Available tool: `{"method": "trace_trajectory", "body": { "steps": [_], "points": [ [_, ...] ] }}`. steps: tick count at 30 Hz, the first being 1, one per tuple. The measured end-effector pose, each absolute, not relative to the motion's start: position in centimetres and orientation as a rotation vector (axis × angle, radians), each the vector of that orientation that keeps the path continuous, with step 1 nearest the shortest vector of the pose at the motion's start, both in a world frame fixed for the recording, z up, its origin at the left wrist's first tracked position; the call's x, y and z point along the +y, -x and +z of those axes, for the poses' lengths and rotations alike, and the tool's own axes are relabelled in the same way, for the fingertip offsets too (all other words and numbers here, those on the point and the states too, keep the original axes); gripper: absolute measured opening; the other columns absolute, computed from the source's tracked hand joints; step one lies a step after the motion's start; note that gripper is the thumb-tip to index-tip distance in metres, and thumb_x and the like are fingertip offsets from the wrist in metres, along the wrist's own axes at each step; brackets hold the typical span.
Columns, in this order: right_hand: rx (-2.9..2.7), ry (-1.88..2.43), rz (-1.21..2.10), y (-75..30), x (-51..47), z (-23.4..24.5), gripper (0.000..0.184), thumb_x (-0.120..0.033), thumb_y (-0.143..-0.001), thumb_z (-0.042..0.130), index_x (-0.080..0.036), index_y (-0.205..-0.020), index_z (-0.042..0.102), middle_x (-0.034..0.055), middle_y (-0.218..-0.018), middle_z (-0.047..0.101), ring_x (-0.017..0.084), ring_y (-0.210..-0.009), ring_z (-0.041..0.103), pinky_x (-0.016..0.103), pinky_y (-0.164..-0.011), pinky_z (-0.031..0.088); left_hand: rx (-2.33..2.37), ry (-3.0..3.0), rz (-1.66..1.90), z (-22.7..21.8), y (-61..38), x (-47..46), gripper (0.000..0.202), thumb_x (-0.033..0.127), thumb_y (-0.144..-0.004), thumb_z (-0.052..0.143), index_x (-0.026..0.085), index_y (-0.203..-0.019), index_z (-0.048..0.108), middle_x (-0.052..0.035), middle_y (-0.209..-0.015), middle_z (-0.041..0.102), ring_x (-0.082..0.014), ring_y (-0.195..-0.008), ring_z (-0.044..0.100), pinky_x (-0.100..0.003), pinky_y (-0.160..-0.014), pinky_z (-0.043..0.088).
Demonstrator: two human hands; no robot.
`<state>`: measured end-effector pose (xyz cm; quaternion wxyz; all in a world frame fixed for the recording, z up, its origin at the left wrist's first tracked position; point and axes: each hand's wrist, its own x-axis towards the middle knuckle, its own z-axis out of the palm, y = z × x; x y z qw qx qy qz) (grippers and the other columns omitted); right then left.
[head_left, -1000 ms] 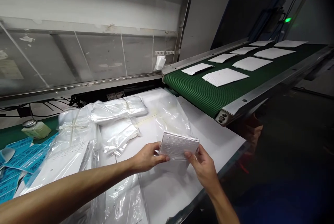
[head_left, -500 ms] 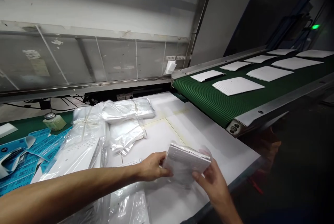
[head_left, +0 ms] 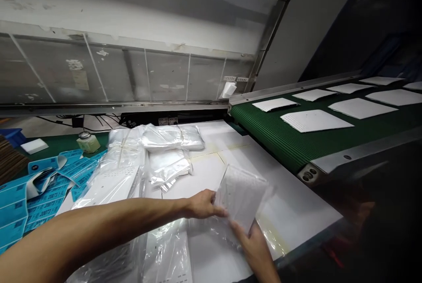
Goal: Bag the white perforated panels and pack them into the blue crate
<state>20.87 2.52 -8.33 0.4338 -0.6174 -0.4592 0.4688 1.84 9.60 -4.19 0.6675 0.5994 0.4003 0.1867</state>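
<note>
A stack of white sheets in a clear plastic bag (head_left: 242,193) is tilted up above the white tabletop (head_left: 211,254), slightly blurred. My left hand (head_left: 206,204) grips its left edge, thumb across the near face. Around its lower right part close the fingers of my right hand (head_left: 249,237), some of them hidden behind the bag. To the left lie filled clear bags with white sheets (head_left: 110,186), a tied bundle of clear bags (head_left: 173,138) and a loose pile of clear bags (head_left: 169,166). Another bagged white stack (head_left: 168,252) lies by my left forearm.
A green conveyor belt (head_left: 263,136) at right carries several white sheets or stacks (head_left: 314,120). Blue printed labels (head_left: 49,190), a small glass bottle (head_left: 88,142) and a white block (head_left: 34,146) are at left. A grey wall panel (head_left: 165,74) stands behind.
The bagged stack has turned more upright, its broad face toward me. My right hand has moved lower, under its right side. The view has shifted left.
</note>
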Motion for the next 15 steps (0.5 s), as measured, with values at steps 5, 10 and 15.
{"method": "trace_trajectory", "body": {
  "steps": [5,10,15],
  "points": [
    [-0.684,1.23,1.425,-18.1,1.5,-6.3,0.068,-0.055,-0.075,0.06,-0.021,-0.131,0.042,0.0087,-0.104,0.069,0.032,-0.094,0.063,0.04,-0.074,0.051,1.068,-1.208,0.545,-1.0,-1.4,10.2,0.048,0.053,-0.067,0.065,0.007,-0.081,0.067,-0.0169,-0.089,0.068,-0.0284,-0.08,0.063,-0.039,-0.068,0.05],
    [-0.757,1.227,1.622,-15.8,1.3,-4.2,0.075,-0.052,-0.064,0.07,-0.023,-0.127,0.043,0.01,-0.104,0.068,0.035,-0.09,0.063,0.043,-0.07,0.052,1.222,-1.101,0.667,0.7,1.6,9.8,0.039,0.053,-0.067,0.066,0.015,-0.076,0.069,-0.0092,-0.077,0.069,-0.0286,-0.081,0.062,-0.038,-0.068,0.049],
    [-1.442,1.673,0.911,-14.7,1.8,-4.7,0.067,-0.063,-0.062,0.064,-0.022,-0.114,0.053,0.0144,-0.096,0.066,0.038,-0.083,0.061,0.045,-0.062,0.048,1.151,-1.081,0.643,1.9,5.3,8.2,0.027,0.046,-0.074,0.063,0.021,-0.078,0.069,-0.0035,-0.072,0.068,-0.0264,-0.084,0.063,-0.039,-0.068,0.05]
  ]
}}
